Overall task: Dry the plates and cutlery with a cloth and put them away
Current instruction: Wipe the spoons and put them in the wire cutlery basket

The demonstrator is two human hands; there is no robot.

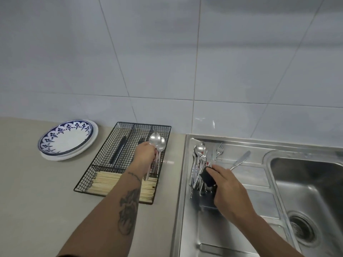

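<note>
**Spoons going into the tray, more cutlery waiting by the sink**

The left hand (pixel 145 154), at the centre of the frame, is clenched around a bundle of spoons (pixel 157 143), their bowls pointing to the top of the frame, held over the right-hand compartment of the black wire tray (pixel 104 156) on the counter (pixel 37 201). The right hand (pixel 228 184), right of centre, grasps a dark cloth (pixel 207 176) pressed onto the remaining cutlery (pixel 199 164), which lies on the steel draining board (pixel 250 175) beside the sink basin (pixel 306 182). The plates (pixel 68 140) sit stacked at left of the frame, a blue-patterned one on top.

Risks, as I judge them: the bundle could fan out on release, so handles catch the mesh or land across the divider onto the chopsticks (pixel 111 182) in the front section. With both hands busy and the gaze split, the cloth could nudge the lone knife (pixel 241 160) towards the basin.

No brand, label or writing is legible anywhere.
</note>
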